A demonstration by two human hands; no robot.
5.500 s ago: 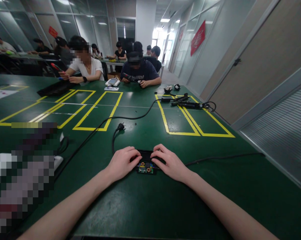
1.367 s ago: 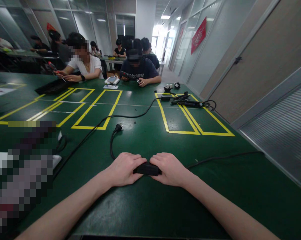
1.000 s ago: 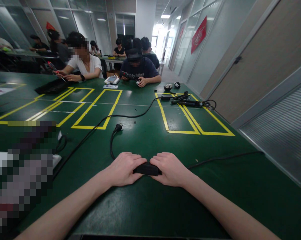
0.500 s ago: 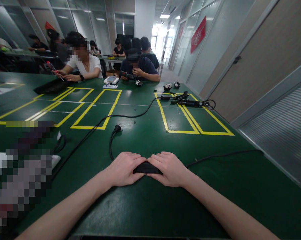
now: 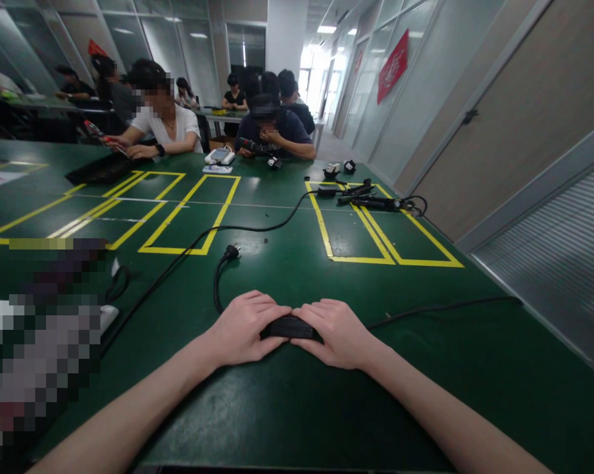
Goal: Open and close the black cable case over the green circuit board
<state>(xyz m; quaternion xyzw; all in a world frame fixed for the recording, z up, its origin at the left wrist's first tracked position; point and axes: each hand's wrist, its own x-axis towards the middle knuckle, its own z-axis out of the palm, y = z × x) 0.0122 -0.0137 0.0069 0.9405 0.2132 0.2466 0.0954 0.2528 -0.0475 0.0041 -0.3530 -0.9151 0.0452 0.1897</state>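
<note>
Both hands hold a black power adapter (image 5: 291, 326) low over the near middle of the green table. My left hand (image 5: 250, 326) is closed round its left end, and my right hand (image 5: 330, 332) grips the other end. The thumbs lie along the near side, and the fingers cover much of the block. A short black cord (image 5: 217, 289) curves out from behind my left hand to a plug (image 5: 231, 252) lying on the table. From beyond my right hand another black cord (image 5: 442, 308) runs off to the right edge.
Yellow tape rectangles (image 5: 188, 251) mark the green table (image 5: 297, 421). A long black cable (image 5: 257, 230) crosses it towards a bundle of black tools and cords (image 5: 375, 201). Blurred-out items (image 5: 45, 355) fill the left side. Two people sit opposite, one with a black tray (image 5: 99, 170).
My left hand has lifted slightly and the adapter has tilted a little, so more of its face shows. Both hands keep their hold.
</note>
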